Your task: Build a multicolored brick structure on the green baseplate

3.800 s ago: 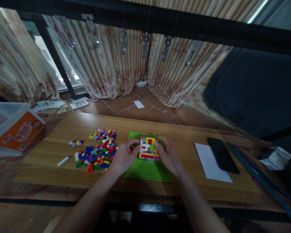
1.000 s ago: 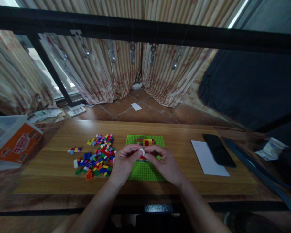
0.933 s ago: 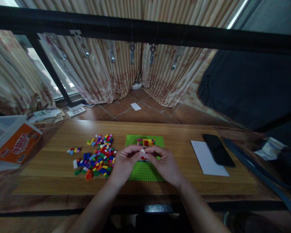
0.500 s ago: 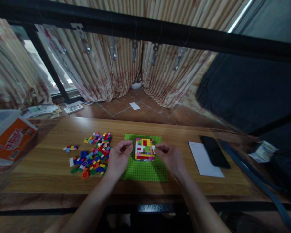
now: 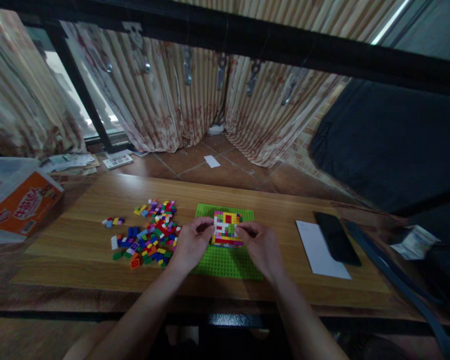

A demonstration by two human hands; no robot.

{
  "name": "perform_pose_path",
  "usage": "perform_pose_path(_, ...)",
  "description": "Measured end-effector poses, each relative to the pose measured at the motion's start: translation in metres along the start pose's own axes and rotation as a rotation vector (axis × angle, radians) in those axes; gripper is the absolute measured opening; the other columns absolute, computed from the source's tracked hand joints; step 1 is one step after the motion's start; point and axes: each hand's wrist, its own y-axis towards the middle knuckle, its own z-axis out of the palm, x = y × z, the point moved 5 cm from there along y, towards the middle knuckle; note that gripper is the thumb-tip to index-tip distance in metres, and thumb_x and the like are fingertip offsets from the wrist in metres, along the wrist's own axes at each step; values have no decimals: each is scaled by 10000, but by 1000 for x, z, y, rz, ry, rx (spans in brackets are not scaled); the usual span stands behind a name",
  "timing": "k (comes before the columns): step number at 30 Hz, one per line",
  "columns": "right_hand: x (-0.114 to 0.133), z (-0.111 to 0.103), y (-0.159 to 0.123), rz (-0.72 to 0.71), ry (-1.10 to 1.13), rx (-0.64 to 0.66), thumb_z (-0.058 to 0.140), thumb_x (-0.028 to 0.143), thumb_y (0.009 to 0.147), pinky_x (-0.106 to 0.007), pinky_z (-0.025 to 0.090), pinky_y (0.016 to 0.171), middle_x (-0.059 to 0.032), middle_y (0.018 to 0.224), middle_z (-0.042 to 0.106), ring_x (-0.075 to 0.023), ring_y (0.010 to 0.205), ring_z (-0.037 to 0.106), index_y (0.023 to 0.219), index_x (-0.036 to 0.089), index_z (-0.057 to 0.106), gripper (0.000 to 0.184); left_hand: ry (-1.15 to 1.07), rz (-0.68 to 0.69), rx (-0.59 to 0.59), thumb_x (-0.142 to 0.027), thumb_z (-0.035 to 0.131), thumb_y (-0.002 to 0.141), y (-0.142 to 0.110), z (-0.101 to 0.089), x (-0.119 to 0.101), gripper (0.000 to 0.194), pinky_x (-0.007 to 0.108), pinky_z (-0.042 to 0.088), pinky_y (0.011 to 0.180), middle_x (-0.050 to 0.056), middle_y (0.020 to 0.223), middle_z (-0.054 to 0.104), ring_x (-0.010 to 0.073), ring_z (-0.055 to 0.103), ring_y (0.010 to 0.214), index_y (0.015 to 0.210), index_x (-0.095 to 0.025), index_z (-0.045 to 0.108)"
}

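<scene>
A multicoloured structure of toy building bricks (image 5: pixel 227 230) sits on a green studded baseplate (image 5: pixel 225 265). At its left side is my left hand (image 5: pixel 195 242), fingers curled, with thumb and index fingertips against the edge. My right hand (image 5: pixel 260 245) is closed in a pinch over the structure's right edge. The small white brick in that pinch is mostly covered by the fingertips now. Yellow, red, white, green and pink bricks show on the structure's top.
Loose bricks (image 5: pixel 155 237) lie piled left of the baseplate, with a small cluster (image 5: pixel 113 221) farther left. A clear plastic box (image 5: pixel 7 167) with an orange label stands at far left. A black phone (image 5: pixel 337 240) overlaps white paper (image 5: pixel 313 247) on the right of the wooden table (image 5: pixel 78 250).
My left hand has come rightward to the structure's left edge. My right hand has brought the white brick in over the right edge. The view has shifted slightly.
</scene>
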Motion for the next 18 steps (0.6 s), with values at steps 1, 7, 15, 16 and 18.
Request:
perform_pose_path(1,0,0,0,0,-2,-3,610,367,800,-318,504,674,-44,802,779,-215,719,702,808,212,765,219,-4,-2,4,-248,647,759,0,0,0,174,274,534,735,53,853,763,178,689,769,870,-148,736)
perform_pose_path(7,-5,1,2,10,46,-31,631,355,767,-313,511,674,-44,786,779,-218,721,705,796,211,769,201,-40,0,7,-243,649,761,1,3,3,175,276,534,717,56,846,765,179,690,758,879,-144,732)
perform_pose_path(15,-11,3,6,37,75,-40,668,364,726,-306,492,627,-38,719,769,-213,655,686,744,206,778,193,-29,8,1,-197,652,754,0,3,1,151,269,540,714,46,832,768,175,698,749,872,-145,731)
perform_pose_path(16,-10,3,6,33,68,-39,671,361,725,-303,489,620,-36,710,767,-212,648,685,739,208,779,188,-23,12,2,-205,648,761,0,3,0,149,269,541,713,45,831,768,175,698,748,870,-147,732)
perform_pose_path(18,-8,2,7,22,46,-29,674,353,724,-299,483,612,-32,702,766,-210,642,683,715,215,778,173,-11,14,4,-219,642,772,0,3,-1,153,268,541,715,46,835,768,175,696,750,872,-147,732)
